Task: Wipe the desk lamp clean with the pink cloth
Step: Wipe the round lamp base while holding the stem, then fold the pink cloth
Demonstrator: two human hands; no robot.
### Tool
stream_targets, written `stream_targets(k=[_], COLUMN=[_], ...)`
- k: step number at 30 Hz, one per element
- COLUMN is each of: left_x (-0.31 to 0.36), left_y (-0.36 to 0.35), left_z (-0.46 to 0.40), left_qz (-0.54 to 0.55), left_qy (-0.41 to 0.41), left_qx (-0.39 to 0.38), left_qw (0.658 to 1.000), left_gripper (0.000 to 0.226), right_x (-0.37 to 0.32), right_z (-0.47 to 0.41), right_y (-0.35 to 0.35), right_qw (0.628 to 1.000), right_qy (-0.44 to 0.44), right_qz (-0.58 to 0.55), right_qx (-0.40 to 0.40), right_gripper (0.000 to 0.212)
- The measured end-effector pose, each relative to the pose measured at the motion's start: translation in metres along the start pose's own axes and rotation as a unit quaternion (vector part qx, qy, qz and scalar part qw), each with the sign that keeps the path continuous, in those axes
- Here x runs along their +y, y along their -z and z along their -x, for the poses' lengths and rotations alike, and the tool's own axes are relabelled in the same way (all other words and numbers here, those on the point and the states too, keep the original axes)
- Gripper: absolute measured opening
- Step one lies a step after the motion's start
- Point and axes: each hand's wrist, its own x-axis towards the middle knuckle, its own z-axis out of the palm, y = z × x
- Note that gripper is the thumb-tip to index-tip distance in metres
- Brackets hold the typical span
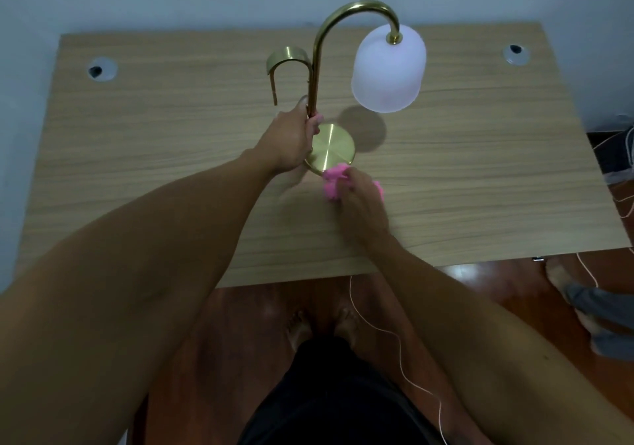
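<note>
- The desk lamp (pixel 319 77) stem and base are shiny brass-coloured metal; the base looks brushed.
- Its shade (pixel 389 70) is matt, frosted white.
- The pink cloth (pixel 334 178) looks soft.
- The desk (pixel 171 156) has matt wood grain.

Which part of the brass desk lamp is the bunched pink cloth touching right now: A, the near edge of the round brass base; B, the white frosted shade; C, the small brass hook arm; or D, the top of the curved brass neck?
A: the right hand presses the bunched pink cloth against the near edge of the round brass base, while the left hand steadies the stem.
</note>
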Motion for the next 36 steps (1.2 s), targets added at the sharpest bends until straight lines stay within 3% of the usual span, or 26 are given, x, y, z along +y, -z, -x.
stream_targets(k=[2, 5, 8, 10, 12, 13, 16, 20, 21, 23, 25, 27, 29, 32, 34, 36], left_x=[0.003, 0.009, 0.019, 0.023, 0.031, 0.038, 0.056, 0.079, 0.087, 0.103, 0.118, 0.132, 0.146, 0.169, 0.185, 0.199], left_y=[0.003, 0.001, -0.008, -0.021, -0.034, -0.037, -0.041, -0.04, -0.039, -0.038, -0.041, -0.046, -0.053, -0.066, -0.078, -0.089], left_z=[0.002, 0.005, 0.022, 0.039, 0.056, 0.065, 0.083, 0.086, 0.084, 0.082, 0.081, 0.078, 0.076, 0.075, 0.076, 0.076], left_qz=[0.004, 0.036, 0.106, 0.113, 0.216, 0.296, 0.427, 0.451, 0.444, 0.412, 0.395, 0.377, 0.368, 0.36, 0.343, 0.323], left_qy=[0.012, 0.066, 0.168, 0.222, 0.273, 0.296, 0.317, 0.287, 0.271, 0.232, 0.2, 0.179, 0.174, 0.183, 0.188, 0.192], left_qx=[-0.009, -0.003, 0.036, 0.066, 0.043, 0.001, -0.124, -0.099, -0.087, -0.076, -0.074, -0.06, -0.033, -0.001, -0.002, -0.001], left_qw=[1.0, 0.997, 0.979, 0.966, 0.936, 0.908, 0.838, 0.839, 0.85, 0.878, 0.894, 0.907, 0.913, 0.915, 0.92, 0.927], left_gripper=[0.027, 0.034, 0.054, 0.056, 0.054, 0.053, 0.044, 0.012, 0.008, 0.01, 0.014, 0.014, 0.014, 0.015, 0.022, 0.024], right_x=[0.01, 0.015, 0.012, 0.007, 0.0, -0.003, -0.001, 0.005, 0.006, 0.009, 0.015, 0.029, 0.046, 0.08, 0.101, 0.124], right_z=[0.003, -0.007, -0.02, -0.02, -0.014, -0.011, -0.006, -0.006, -0.007, -0.007, -0.005, -0.001, 0.002, 0.008, 0.016, 0.022], right_y=[0.018, 0.049, 0.079, 0.097, 0.111, 0.115, 0.124, 0.14, 0.144, 0.151, 0.156, 0.163, 0.174, 0.193, 0.207, 0.221], right_qw=[0.974, 0.901, 0.769, 0.642, 0.529, 0.497, 0.495, 0.523, 0.552, 0.643, 0.719, 0.757, 0.757, 0.703, 0.67, 0.665], right_qy=[-0.176, -0.328, -0.432, -0.459, -0.466, -0.468, -0.46, -0.448, -0.432, -0.379, -0.347, -0.366, -0.399, -0.441, -0.433, -0.406], right_qz=[-0.126, -0.279, -0.472, -0.612, -0.705, -0.726, -0.732, -0.719, -0.709, -0.661, -0.598, -0.537, -0.515, -0.558, -0.602, -0.617], right_qx=[0.058, 0.045, -0.003, -0.043, -0.075, -0.082, -0.09, -0.096, -0.085, -0.079, -0.075, -0.07, -0.055, -0.007, -0.038, -0.106], right_gripper=[0.026, 0.037, 0.039, 0.029, 0.023, 0.023, 0.025, 0.042, 0.044, 0.051, 0.034, 0.015, 0.017, 0.022, 0.024, 0.028])
